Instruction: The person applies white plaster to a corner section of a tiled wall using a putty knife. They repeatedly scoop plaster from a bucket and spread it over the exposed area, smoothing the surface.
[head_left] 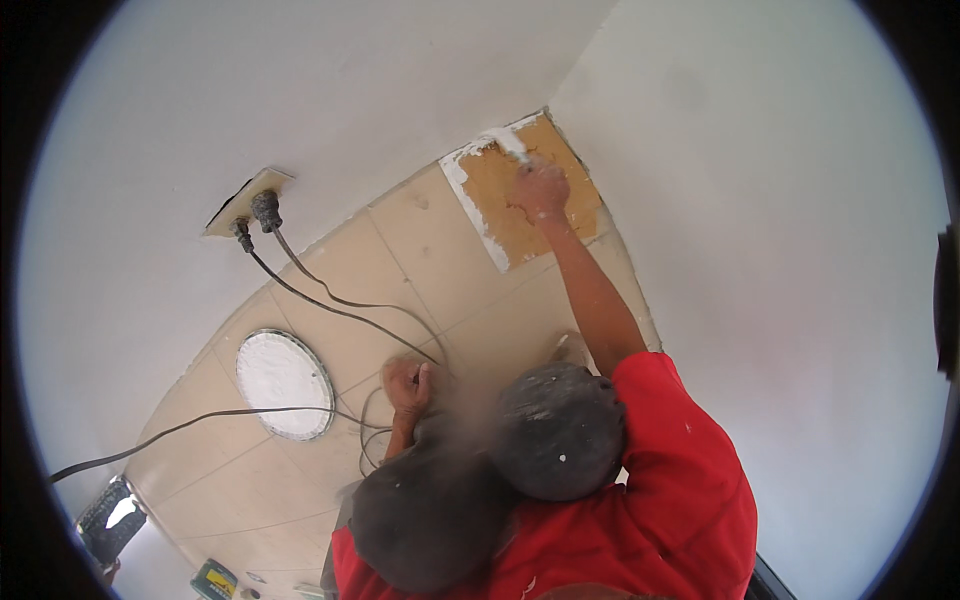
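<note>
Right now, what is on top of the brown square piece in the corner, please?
The right hand holds a white-tipped tool over the brown square piece, and white smears lie along its left and upper edges. The surface under the hand is covered.

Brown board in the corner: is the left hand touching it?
No, the left hand is apart from the board, near a dark cord.

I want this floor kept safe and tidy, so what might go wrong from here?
The thin dark cable that crosses the round, white-filled tub in this view might snag it and spill its contents. Two thin dark cords lead from black plugs toward the left hand; a tug could unplug them. The right hand, holding a pale tool, might smudge white smears on the square tan panel.
</note>
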